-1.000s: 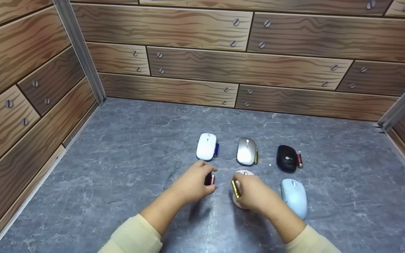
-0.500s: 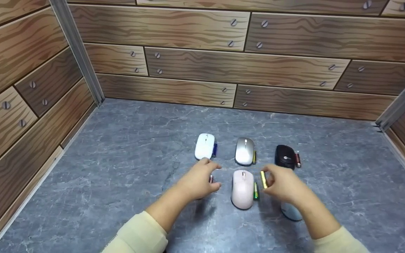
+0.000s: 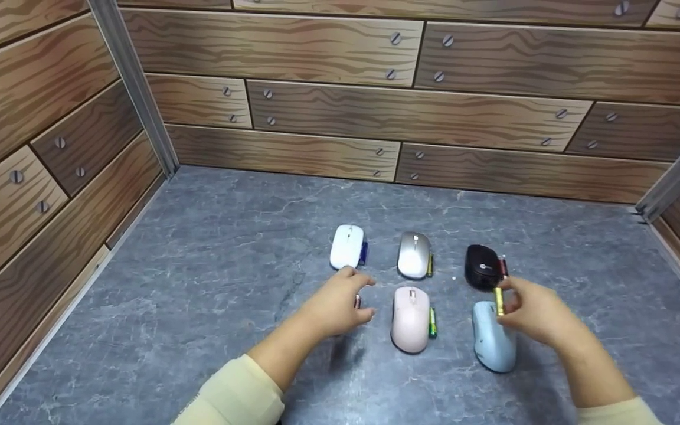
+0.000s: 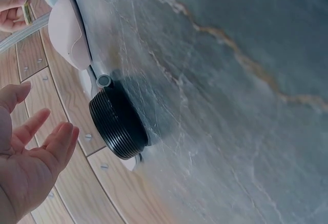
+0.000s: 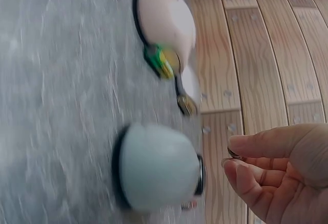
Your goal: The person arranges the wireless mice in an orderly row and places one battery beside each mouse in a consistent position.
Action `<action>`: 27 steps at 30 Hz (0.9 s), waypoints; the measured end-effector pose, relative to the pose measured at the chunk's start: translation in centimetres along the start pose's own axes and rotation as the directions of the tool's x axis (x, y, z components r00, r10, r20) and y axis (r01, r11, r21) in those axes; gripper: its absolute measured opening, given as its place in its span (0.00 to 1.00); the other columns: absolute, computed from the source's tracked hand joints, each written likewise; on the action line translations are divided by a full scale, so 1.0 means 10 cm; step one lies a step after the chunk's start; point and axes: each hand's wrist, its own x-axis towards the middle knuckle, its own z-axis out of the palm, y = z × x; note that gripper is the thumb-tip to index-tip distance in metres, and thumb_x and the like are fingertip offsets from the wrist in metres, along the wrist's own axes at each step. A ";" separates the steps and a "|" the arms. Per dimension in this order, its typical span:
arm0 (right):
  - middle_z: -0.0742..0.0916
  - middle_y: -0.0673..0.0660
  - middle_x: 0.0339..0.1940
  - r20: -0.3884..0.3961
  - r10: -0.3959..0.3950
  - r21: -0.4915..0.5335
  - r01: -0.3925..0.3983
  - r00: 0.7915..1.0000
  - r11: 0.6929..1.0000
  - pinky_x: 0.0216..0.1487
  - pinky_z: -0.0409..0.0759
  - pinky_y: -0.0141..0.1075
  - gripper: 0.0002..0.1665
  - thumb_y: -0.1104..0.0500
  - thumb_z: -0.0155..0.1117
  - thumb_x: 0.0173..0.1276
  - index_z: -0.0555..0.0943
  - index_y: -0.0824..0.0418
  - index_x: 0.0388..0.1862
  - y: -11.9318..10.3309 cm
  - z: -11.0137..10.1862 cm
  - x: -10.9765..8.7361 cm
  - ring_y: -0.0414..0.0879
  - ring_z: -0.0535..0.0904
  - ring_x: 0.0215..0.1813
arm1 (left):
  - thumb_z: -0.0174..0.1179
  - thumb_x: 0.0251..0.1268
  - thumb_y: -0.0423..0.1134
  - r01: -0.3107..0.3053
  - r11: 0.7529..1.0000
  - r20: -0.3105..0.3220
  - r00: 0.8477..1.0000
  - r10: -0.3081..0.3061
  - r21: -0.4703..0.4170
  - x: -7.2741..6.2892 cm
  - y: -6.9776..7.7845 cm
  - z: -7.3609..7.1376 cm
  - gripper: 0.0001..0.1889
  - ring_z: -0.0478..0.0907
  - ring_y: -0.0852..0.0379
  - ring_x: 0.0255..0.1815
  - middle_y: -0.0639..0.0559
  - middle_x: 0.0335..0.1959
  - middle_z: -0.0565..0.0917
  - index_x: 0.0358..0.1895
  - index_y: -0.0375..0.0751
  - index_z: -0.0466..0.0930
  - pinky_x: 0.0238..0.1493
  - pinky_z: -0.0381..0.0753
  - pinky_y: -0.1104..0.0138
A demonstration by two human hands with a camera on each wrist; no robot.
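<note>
My right hand [image 3: 543,313] pinches a yellow battery [image 3: 499,301] between thumb and fingertips, above the light blue mouse [image 3: 495,348]. My left hand [image 3: 331,304], fingers apart and relaxed, hovers over a black ribbed mouse [image 4: 118,124], which it mostly hides in the head view. Against that mouse lies a battery [image 4: 104,80], its round end showing. Between the hands sits a pale pink mouse [image 3: 409,321] with a green battery [image 3: 432,323] along its right side.
Behind stand a white mouse [image 3: 346,247] with a blue battery [image 3: 364,252], a silver mouse [image 3: 414,255] with a yellow-gold battery [image 3: 430,265], and a black mouse [image 3: 481,267] with a red battery [image 3: 503,265]. Wood-patterned walls [image 3: 293,147] enclose the grey marbled surface [image 3: 228,236].
The right hand has carried the yellow battery rightward, from over the pink mouse to over the light blue one, uncovering the green battery. My left hand has barely moved.
</note>
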 end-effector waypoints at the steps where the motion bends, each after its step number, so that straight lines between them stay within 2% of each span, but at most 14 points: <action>1: 0.78 0.54 0.24 0.004 0.009 0.001 -0.009 1.000 1.000 0.24 0.72 0.37 0.30 0.67 0.67 0.45 0.71 0.72 0.49 0.04 -0.02 -0.01 0.45 0.72 0.24 | 0.64 0.53 0.43 -0.001 1.000 0.001 1.000 0.001 0.001 0.00 0.00 0.00 0.24 0.73 0.54 0.48 0.48 0.48 0.73 0.55 0.42 0.73 0.54 0.72 0.63; 9: 0.78 0.55 0.23 0.031 0.052 -0.017 -0.052 0.998 0.999 0.25 0.72 0.37 0.31 0.67 0.68 0.44 0.70 0.75 0.49 0.33 -0.08 -0.07 0.45 0.72 0.24 | 0.63 0.54 0.43 -0.011 1.000 -0.001 1.000 0.011 0.001 -0.03 -0.03 -0.02 0.24 0.72 0.55 0.46 0.47 0.48 0.73 0.55 0.41 0.73 0.53 0.72 0.64; 18: 0.77 0.54 0.20 0.027 0.021 -0.016 -0.021 0.999 1.000 0.22 0.70 0.36 0.29 0.69 0.65 0.39 0.71 0.74 0.45 0.53 0.04 -0.12 0.45 0.71 0.22 | 0.63 0.54 0.43 -0.003 1.000 0.013 1.000 0.003 0.008 -0.03 -0.02 0.03 0.23 0.73 0.53 0.50 0.47 0.49 0.73 0.55 0.41 0.74 0.55 0.72 0.63; 24: 0.76 0.53 0.18 0.050 0.034 0.005 -0.034 0.998 0.999 0.20 0.69 0.35 0.27 0.70 0.65 0.38 0.71 0.73 0.42 0.61 0.14 -0.11 0.45 0.70 0.21 | 0.63 0.54 0.44 0.029 1.000 0.046 0.999 -0.029 0.009 -0.02 0.00 0.04 0.25 0.73 0.56 0.44 0.48 0.49 0.73 0.56 0.43 0.73 0.52 0.73 0.63; 27: 0.76 0.53 0.18 0.072 0.047 0.026 -0.049 0.996 0.998 0.20 0.70 0.34 0.27 0.70 0.65 0.38 0.71 0.73 0.42 0.64 0.19 -0.08 0.44 0.71 0.20 | 0.63 0.55 0.44 0.039 0.999 0.052 0.998 -0.040 0.007 -0.01 0.02 0.05 0.25 0.74 0.55 0.46 0.48 0.50 0.73 0.57 0.43 0.73 0.53 0.73 0.63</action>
